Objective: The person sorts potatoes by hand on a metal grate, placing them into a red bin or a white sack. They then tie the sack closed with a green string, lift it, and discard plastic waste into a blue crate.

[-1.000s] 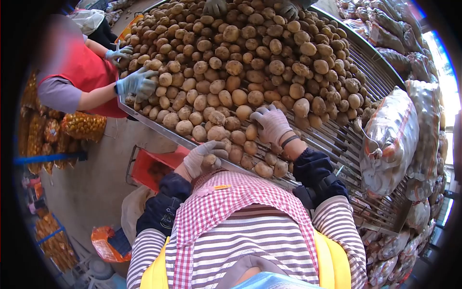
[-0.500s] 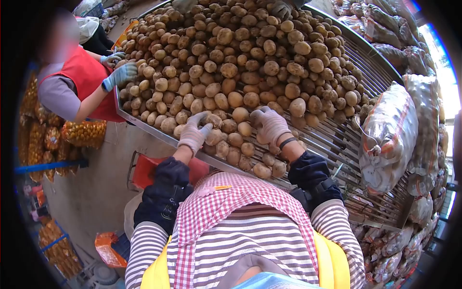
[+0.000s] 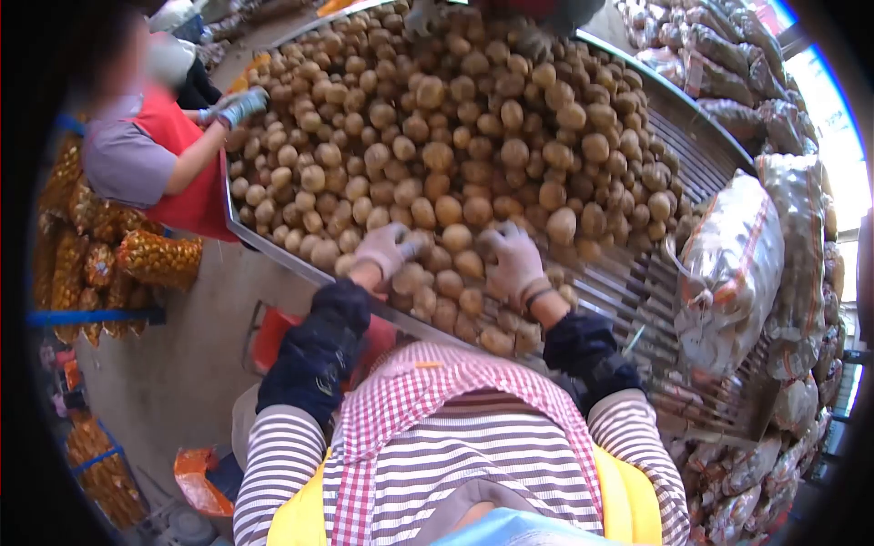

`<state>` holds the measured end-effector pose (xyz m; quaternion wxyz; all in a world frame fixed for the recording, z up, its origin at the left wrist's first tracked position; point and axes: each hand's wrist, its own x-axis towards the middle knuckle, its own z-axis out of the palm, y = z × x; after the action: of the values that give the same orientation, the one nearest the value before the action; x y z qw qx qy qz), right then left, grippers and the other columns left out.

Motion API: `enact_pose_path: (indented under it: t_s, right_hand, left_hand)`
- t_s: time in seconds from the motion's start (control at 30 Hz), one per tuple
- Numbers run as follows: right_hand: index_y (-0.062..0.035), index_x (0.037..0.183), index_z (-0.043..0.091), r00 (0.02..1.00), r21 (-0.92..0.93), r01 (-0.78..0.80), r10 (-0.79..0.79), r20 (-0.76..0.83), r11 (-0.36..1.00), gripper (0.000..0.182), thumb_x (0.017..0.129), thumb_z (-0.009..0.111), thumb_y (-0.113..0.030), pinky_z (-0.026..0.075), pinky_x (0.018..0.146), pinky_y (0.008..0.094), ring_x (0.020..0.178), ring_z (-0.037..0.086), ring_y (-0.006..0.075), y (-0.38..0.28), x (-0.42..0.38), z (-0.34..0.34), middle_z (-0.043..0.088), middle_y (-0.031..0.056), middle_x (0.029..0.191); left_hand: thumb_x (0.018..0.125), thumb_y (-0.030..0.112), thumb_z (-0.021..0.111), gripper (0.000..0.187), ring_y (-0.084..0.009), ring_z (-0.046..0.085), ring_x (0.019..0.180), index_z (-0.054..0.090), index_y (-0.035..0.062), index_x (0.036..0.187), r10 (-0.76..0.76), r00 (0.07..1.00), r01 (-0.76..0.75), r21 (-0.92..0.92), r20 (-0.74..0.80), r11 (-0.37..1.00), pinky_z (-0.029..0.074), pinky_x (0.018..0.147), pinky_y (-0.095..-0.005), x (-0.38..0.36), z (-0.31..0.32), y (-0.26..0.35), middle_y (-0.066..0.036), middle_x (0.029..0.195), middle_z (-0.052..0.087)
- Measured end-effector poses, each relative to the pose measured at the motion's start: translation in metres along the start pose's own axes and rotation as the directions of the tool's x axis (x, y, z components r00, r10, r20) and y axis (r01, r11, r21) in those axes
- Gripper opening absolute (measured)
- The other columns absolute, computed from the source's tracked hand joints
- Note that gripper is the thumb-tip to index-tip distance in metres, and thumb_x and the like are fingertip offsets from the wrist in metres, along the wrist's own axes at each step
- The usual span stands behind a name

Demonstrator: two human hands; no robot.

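Slatted metal shows on the table [image 3: 696, 150]. At its near edge, the left hand [image 3: 382, 251] and right hand [image 3: 514, 261] have half-curled fingers at the potatoes [image 3: 437, 156]; any grip cannot be told. Many lie loose, heaped beyond; one full bag [image 3: 731, 264] stands tied, right. Far sacks [image 3: 719, 59] show no readable writing.

Stuffed amber mesh sacks [image 3: 159, 259] beside a blue rail [image 3: 91, 317], a co-worker [image 3: 132, 171] in a red apron [image 3: 194, 202], an orange bag [image 3: 202, 480] on the grey floor [image 3: 182, 382], piled translucent sacks [image 3: 717, 65]
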<state>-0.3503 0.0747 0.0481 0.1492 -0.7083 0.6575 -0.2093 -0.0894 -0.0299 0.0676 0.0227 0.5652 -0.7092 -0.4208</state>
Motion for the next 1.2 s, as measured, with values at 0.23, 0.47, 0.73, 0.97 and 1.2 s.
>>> enact_pose_path:
  t_s: [0.23, 0.47, 0.73, 0.97, 1.2]
  right_hand:
    - [-0.0166, 0.108, 0.066, 0.992, -0.052, 0.062, -0.067, -0.111, 0.997, 0.041, 0.068, 0.073, -0.015, 0.049, 0.088, 0.0494, 0.103, 0.057, 0.0392, -0.005, -0.010, 0.006, 0.061, 0.0152, 0.111]
    - [-0.0185, 0.114, 0.068, 0.998, -0.072, -0.022, 0.017, -0.060, 0.997, 0.046, 0.068, 0.069, -0.012, 0.049, 0.090, 0.0494, 0.104, 0.055, 0.0394, -0.006, -0.012, 0.006, 0.060, 0.0157, 0.112]
    - [-0.0195, 0.112, 0.069, 0.997, -0.022, -0.024, 0.022, -0.078, 0.999, 0.044, 0.068, 0.075, -0.017, 0.049, 0.090, 0.0492, 0.104, 0.056, 0.0390, -0.006, -0.015, 0.000, 0.060, 0.0149, 0.113]
    - [-0.0207, 0.112, 0.069, 0.994, -0.014, -0.032, 0.031, -0.102, 0.999, 0.043, 0.069, 0.075, -0.018, 0.049, 0.089, 0.0487, 0.104, 0.056, 0.0382, 0.002, -0.014, 0.009, 0.061, 0.0133, 0.112]
    - [-0.0224, 0.113, 0.068, 0.996, -0.010, -0.029, 0.028, -0.083, 1.000, 0.041, 0.073, 0.073, -0.018, 0.048, 0.089, 0.0496, 0.105, 0.057, 0.0366, 0.004, -0.017, 0.011, 0.061, 0.0113, 0.112]
  left_hand:
    - [0.086, 0.064, 0.066, 0.065, -0.0383, 0.062, 0.118, 0.066, 0.0113, 0.124, 0.065, 0.997, -0.054, 0.215, -0.044, 0.975, 0.050, 0.098, -0.0468, 0.002, 0.012, -0.010, -0.019, 0.123, 0.068]
    - [0.083, 0.059, 0.072, 0.069, -0.0345, 0.061, 0.123, 0.061, 0.0180, 0.138, 0.035, 0.998, -0.048, 0.234, 0.059, 0.971, 0.049, 0.102, -0.0455, 0.007, 0.007, -0.001, -0.017, 0.131, 0.066]
    - [0.087, 0.045, 0.079, 0.055, -0.0114, 0.062, 0.070, 0.066, 0.0063, 0.123, -0.105, 0.992, 0.051, -0.555, -0.066, 0.830, 0.052, 0.060, -0.0296, 0.038, -0.027, -0.037, -0.006, 0.093, 0.071]
    - [0.095, 0.039, 0.071, 0.041, -0.0112, 0.062, 0.071, 0.068, 0.0068, 0.120, 0.053, 0.994, -0.102, -0.582, -0.101, 0.807, 0.051, 0.057, -0.0279, 0.040, -0.036, -0.047, -0.002, 0.094, 0.068]
    - [0.094, 0.050, 0.070, 0.035, -0.0097, 0.058, 0.061, 0.064, 0.0188, 0.109, -0.297, 0.938, -0.254, -0.938, -0.179, -0.236, 0.044, 0.046, -0.0217, 0.039, -0.153, -0.092, 0.002, 0.080, 0.064]
